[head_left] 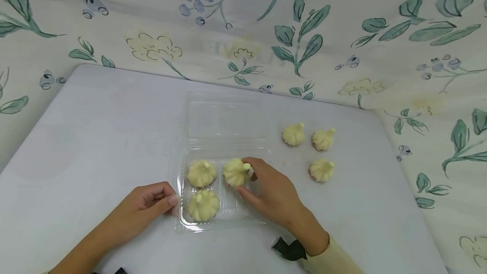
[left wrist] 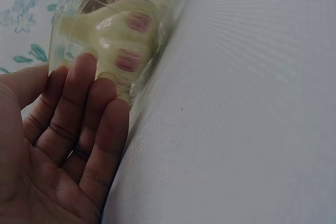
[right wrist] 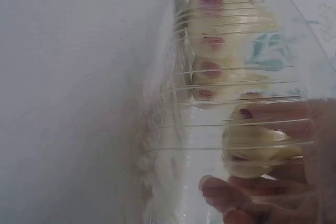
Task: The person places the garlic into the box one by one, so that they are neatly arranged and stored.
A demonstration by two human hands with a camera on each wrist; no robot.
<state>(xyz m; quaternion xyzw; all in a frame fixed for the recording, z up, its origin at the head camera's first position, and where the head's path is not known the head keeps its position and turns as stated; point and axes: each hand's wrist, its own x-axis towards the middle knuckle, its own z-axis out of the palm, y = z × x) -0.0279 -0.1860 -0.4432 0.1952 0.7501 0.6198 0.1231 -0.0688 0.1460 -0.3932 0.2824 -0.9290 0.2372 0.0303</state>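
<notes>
A clear plastic clamshell container (head_left: 224, 225) lies with its lid folded back on the table. My left hand (head_left: 152, 204) pinches its left rim between thumb and fingers; the left wrist view shows the fingertips (left wrist: 107, 90) against the wall. Two pale yellow garlic bulbs, one at the back (head_left: 201, 174) and one in front (head_left: 203, 206), sit in the left compartment. Over the back of the right compartment, my right hand (head_left: 275, 193) grips another garlic bulb (head_left: 235, 172) between thumb and fingers. Through the ribbed wall in the right wrist view, that bulb (right wrist: 249, 150) appears inside the container.
Three more garlic bulbs lie right of the container, two at the back (head_left: 293, 134) (head_left: 323, 139) and one nearer (head_left: 321, 170). The open lid (head_left: 226, 117) extends toward the back. Floral cloth (head_left: 243, 33) hangs behind the white table (head_left: 95, 138).
</notes>
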